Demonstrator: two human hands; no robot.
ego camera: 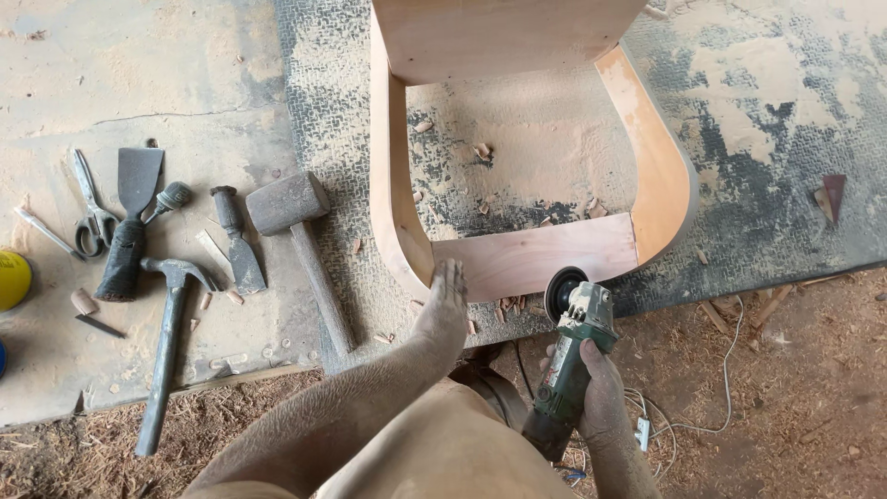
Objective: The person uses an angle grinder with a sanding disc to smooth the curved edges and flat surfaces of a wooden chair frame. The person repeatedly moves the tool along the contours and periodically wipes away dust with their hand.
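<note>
The wooden chair frame (517,166) is cut off by the top edge, so only its curved rails and part of an upper panel show. It lies on a dark textured mat (785,139) thick with sawdust, and the ground seen through the frame's opening holds sawdust and small wood chips.

The left hand (446,294) lies flat with fingers extended against the frame's near left corner, gripping nothing. The right hand (599,393) is wrapped tightly around the body of a green angle grinder (568,360), just below the frame's near rail; its disc points toward the rail, and whether it touches the wood is hard to tell. The grinder's rear end is hidden behind the person's clothing.

Left of the frame, on the dusty bench (139,74), lie a wooden mallet (296,240), a chisel (236,240), a claw hammer (166,342), a wide scraper (129,217) and scissors (92,208). A yellow round container (11,277) is cropped by the left edge; its contents cannot be seen.
</note>
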